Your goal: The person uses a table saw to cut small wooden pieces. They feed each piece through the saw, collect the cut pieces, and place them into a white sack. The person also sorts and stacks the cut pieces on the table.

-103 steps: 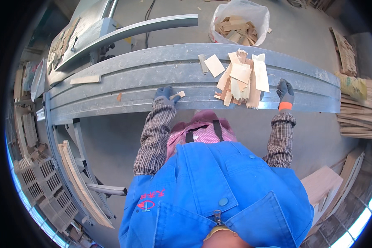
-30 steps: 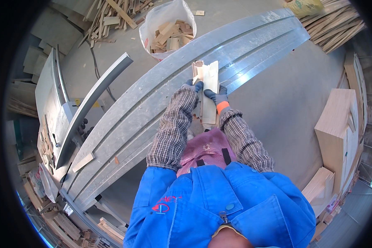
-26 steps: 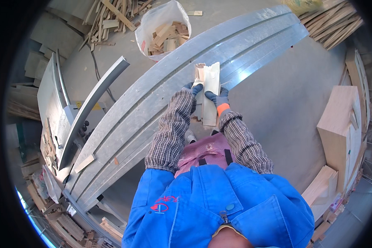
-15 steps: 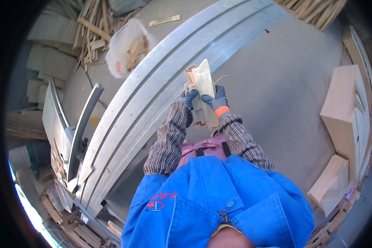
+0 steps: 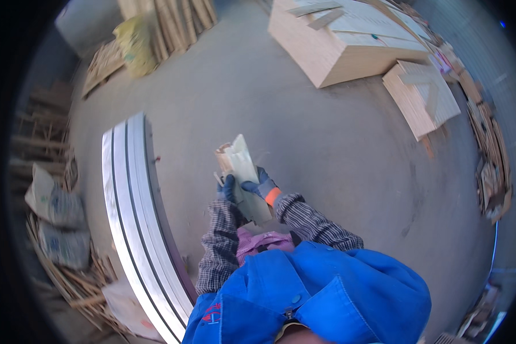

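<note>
- Head view: from my remote seat I see the bundle of thin wood strips [image 5: 245, 178] held in the air over the floor [image 5: 338, 172], apart from the worktop [image 5: 137, 195], beyond the far part of its right long edge.
- Both gloved hands are closed on it: the left hand [image 5: 227, 187] grips the left side, the right hand [image 5: 262, 184] the right side, thumb across the top face. I cannot tell how the fingers sit underneath.
- I judge the load light, each strip stiff along its length but thin enough to snap or splinter; the far ends look jagged.
- Nothing visible ties the strips, so I expect them to slide over one another if either side loosens.
- I would take hold around the middle of both long sides, squeezing inward with thumbs on top, and avoid the ragged ends.
</note>
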The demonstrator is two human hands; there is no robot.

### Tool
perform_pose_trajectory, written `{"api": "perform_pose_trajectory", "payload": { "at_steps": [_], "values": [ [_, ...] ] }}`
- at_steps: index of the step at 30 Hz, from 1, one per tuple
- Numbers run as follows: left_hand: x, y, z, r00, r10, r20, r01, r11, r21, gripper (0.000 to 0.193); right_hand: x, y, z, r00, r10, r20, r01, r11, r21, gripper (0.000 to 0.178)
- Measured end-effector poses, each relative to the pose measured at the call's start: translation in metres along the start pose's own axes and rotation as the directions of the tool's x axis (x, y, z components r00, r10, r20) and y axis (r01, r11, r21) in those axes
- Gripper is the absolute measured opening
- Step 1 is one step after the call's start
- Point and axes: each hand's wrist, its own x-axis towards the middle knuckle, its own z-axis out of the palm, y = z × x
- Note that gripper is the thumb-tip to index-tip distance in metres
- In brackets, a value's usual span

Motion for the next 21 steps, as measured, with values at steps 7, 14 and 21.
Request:
{"api": "perform_pose_trajectory", "payload": {
  "at_steps": [7, 14, 21],
  "values": [
    [0.161, -0.008, 0.101, 0.925, -0.267, 0.271, 0.213, 0.954, 0.211, 0.061, 0.094, -0.054, -0.059, 0.964, -0.029, -0.265, 0.124, 0.927, 0.353, 0.073],
    [0.365, -0.015, 0.193, 0.749, -0.455, 0.481, 0.414, 0.889, 0.196, 0.035, 0.221, -0.085, -0.188, 0.883, 0.115, -0.456, 0.111, 0.892, 0.438, 0.064],
    [0.445, 0.076, 0.270, 0.845, -0.486, 0.224, 0.457, 0.873, 0.169, 0.036, 0.307, -0.164, -0.337, 0.843, 0.086, -0.530, 0.329, 0.698, 0.636, 0.059]
  ]
}}
